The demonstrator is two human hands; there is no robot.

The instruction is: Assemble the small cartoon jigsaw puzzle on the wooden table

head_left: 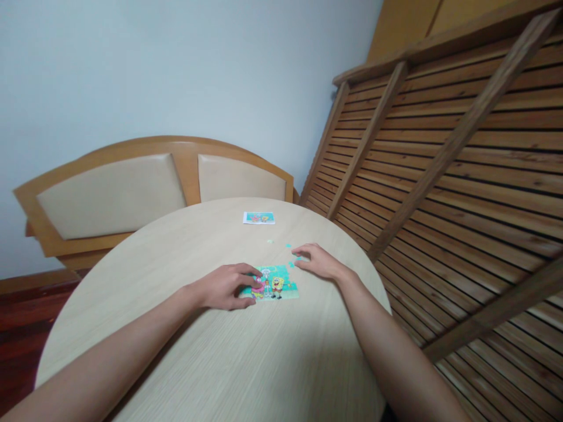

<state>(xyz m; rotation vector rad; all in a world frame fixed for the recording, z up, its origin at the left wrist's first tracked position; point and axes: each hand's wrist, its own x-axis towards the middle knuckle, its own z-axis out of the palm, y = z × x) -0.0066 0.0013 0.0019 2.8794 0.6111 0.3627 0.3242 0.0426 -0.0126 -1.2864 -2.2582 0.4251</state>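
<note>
A partly assembled jigsaw puzzle [281, 274] with cartoon figures on a turquoise ground lies flat on the round table. My left hand [223, 286] rests over its left edge, fingers spread and touching the pink figure's area; the part under the fingers is hidden. To the puzzle's upper right, my right hand [320, 261] hovers low at the table with thumb and fingers apart. Small turquoise puzzle pieces lie by its fingertips, one loose piece [288, 246] just beyond them. A paler puzzle piece [270, 241] sits farther left, behind the puzzle.
At the far side of the round table [176, 252] lies a small picture card [259, 218] showing similar figures. Behind the table stands a padded wooden headboard [185, 170] against a pale wall. A slatted wooden panel [422, 152] leans close along the right.
</note>
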